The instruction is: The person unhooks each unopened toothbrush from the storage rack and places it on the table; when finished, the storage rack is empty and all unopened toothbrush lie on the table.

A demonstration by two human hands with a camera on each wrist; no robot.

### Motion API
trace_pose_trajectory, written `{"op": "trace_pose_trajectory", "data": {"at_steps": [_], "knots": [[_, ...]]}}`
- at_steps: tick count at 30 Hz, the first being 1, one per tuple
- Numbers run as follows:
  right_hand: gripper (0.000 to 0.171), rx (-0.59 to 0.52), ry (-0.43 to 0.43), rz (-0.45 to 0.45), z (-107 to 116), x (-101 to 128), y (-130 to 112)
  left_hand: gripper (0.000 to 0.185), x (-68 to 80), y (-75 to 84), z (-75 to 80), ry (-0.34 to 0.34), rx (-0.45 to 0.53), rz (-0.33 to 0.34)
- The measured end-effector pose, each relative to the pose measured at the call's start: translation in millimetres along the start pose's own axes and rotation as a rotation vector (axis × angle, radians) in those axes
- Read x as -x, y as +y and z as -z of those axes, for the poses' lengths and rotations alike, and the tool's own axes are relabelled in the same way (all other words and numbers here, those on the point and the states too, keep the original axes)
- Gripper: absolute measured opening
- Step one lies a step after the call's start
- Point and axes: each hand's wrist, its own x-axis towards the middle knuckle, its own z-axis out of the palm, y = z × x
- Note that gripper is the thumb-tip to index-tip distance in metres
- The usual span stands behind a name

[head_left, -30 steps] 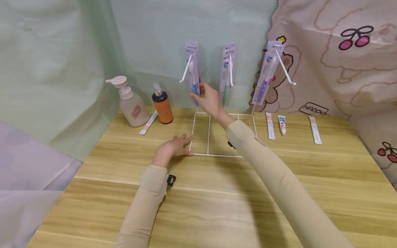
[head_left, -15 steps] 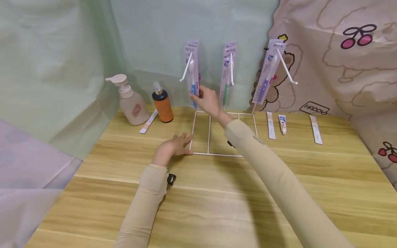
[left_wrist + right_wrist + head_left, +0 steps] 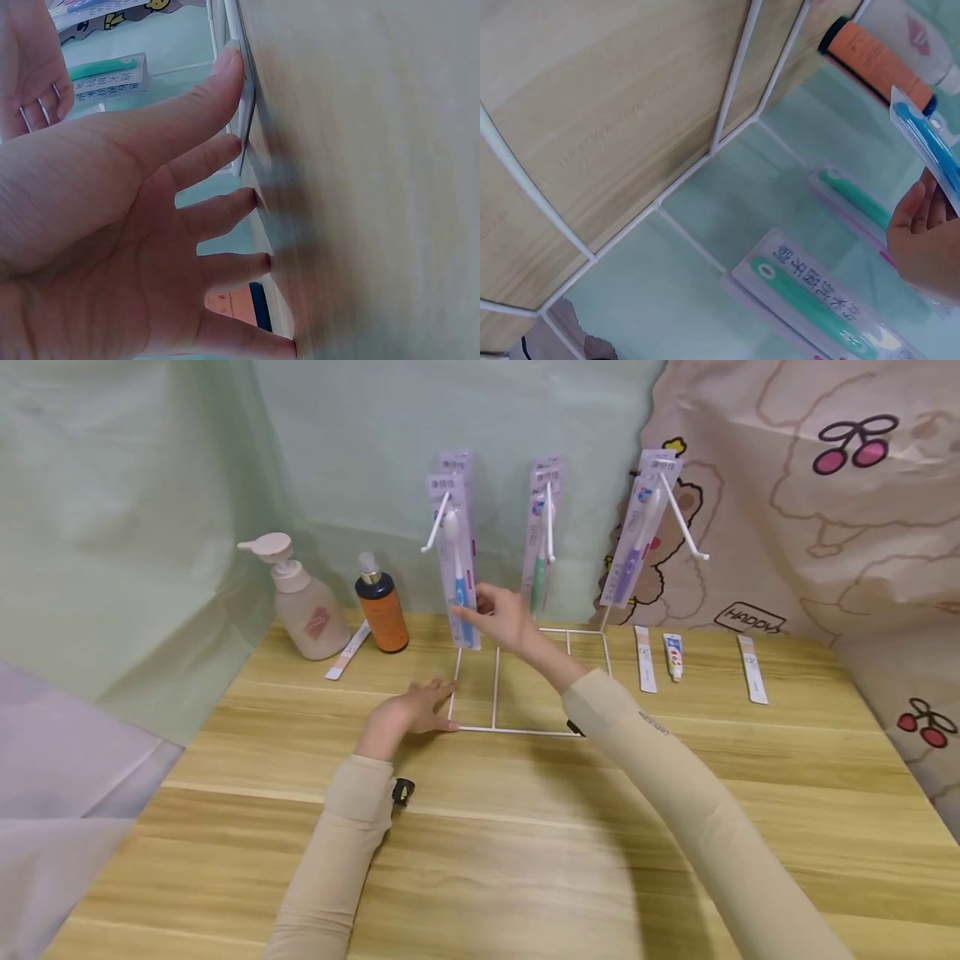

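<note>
Your right hand (image 3: 501,617) pinches the lower end of the blue toothbrush pack (image 3: 456,564), which hangs upright, long axis vertical, on the white wire rack (image 3: 495,693)'s left hook. Your left hand (image 3: 411,713) lies flat, fingers straight, pressing the rack's near-left base corner on the counter (image 3: 525,827).

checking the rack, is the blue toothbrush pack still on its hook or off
On: the blue toothbrush pack hangs from the left hook, right hand pinching its lower end.

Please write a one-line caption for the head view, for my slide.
Right hand pinches a blue toothbrush pack hanging on a white wire rack; left hand steadies its base.
</note>
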Motion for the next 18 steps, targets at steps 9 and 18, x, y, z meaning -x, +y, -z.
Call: {"op": "trace_pose_trajectory", "data": {"at_steps": [9, 18], "knots": [[0.03, -0.138, -0.101, 0.027, 1, 40, -14, 0.075, -0.2, -1.3, 0.2, 0.026, -0.013, 0.004], [0.028, -0.148, -0.108, 0.022, 5, 70, -22, 0.076, -3.7, -1.6, 4.7, 0.039, 0.008, -0.006]]}}
